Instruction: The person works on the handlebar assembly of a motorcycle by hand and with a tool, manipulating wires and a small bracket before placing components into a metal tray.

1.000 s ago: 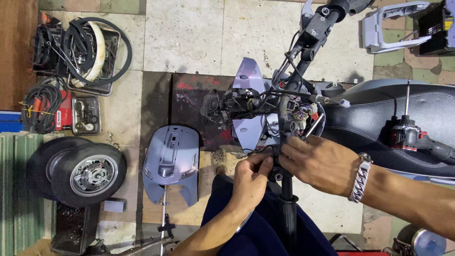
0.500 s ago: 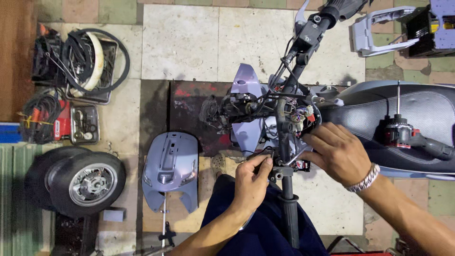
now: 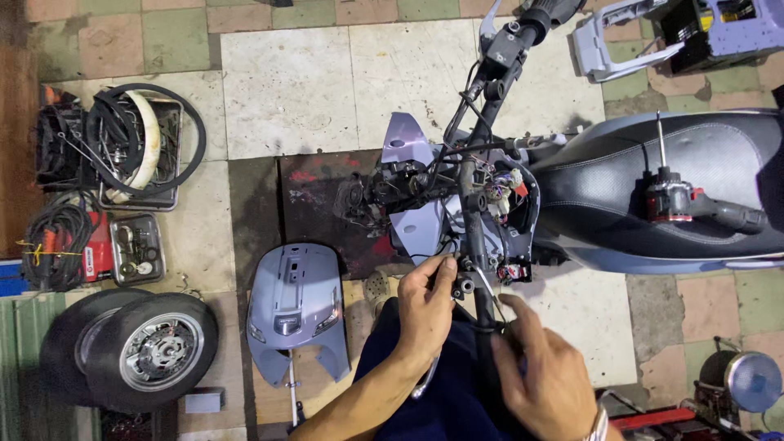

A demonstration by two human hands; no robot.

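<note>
Tiled workshop floor (image 3: 294, 90). Left hand (image 3: 425, 314) pinches a fitting on the scooter handlebar (image 3: 478, 237); right hand (image 3: 543, 376) grips the bar lower down.

Worn tiled floor (image 3: 302, 90), stained dark in patches.

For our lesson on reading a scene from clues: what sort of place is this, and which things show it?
Most likely a small motorbike repair workshop. A scooter stands with its handlebar wiring exposed, a removed front panel lies on the tiled floor, and spare wheels lie at one side.
</note>
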